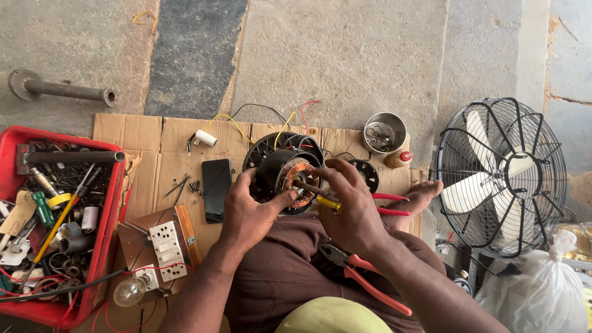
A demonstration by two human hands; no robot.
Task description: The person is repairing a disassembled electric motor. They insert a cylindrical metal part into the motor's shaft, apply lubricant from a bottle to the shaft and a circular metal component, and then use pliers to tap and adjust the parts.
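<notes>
fan motor (pixel 285 174), black housing with copper windings showing, held over the person's lap in front of the cardboard sheet (pixel 154 139). head view: left hand (pixel 246 213) wraps the motor's side, fingers clenched on the housing, thumb on the front rim. right hand (pixel 351 209) pinches a yellow-handled tool (pixel 327 201) whose tip meets the motor's centre near the shaft; whether it is seated there i cannot tell. risks, as judgement: the tip could skid off and nick the copper windings or jab the left thumb, since the motor rests only in the hand, not on a firm surface; the loose yellow, black and red wires (pixel 259 120) trailing from the motor could snag if it turns. red pliers (pixel 361 274) lie on the lap and could slide off if the legs shift. around: black phone (pixel 216 188) just left of the motor, small screws (pixel 188 185) loose on the cardboard, easy to scatter; switch board with bulb (pixel 157 256) near the left forearm; red tool tray (pixel 111 203) far left; metal bowl (pixel 385 132) and small bottle (pixel 398 159) behind the right hand; caged fan (pixel 501 176) at right beside the bare foot (pixel 419 197).
</notes>
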